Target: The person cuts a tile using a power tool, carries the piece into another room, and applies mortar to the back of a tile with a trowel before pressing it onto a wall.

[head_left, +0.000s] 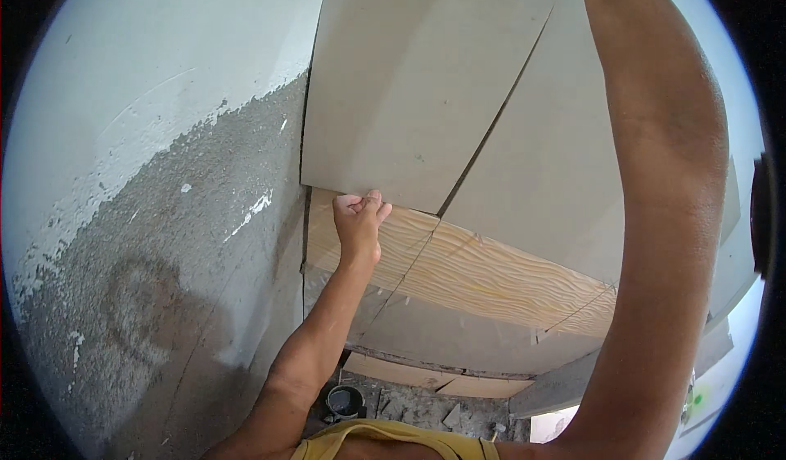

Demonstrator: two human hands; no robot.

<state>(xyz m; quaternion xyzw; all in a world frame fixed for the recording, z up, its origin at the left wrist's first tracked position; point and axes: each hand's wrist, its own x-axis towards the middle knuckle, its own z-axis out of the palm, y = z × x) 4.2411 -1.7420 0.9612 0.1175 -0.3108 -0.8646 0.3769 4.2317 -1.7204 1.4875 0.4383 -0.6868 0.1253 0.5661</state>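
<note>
My left hand [360, 218] is raised to the lower edge of a large beige wall tile [393, 91], its fingers curled closed against that edge. Below the fingers runs a band of cream tiles with a raised wavy pattern [491, 263]. A second large beige tile [540, 157] stands to the right, with a dark gap between the two that narrows toward the top. My right arm [667, 173] reaches up past the upper edge of the view, so the right hand is out of sight.
A rough grey wall with white paint above [180, 214] meets the tiles at the left corner. Down on the floor, a dark bucket [345, 401] stands among broken tile pieces and rubble [417, 407]. Plain grey tiling [458, 329] lies under the patterned band.
</note>
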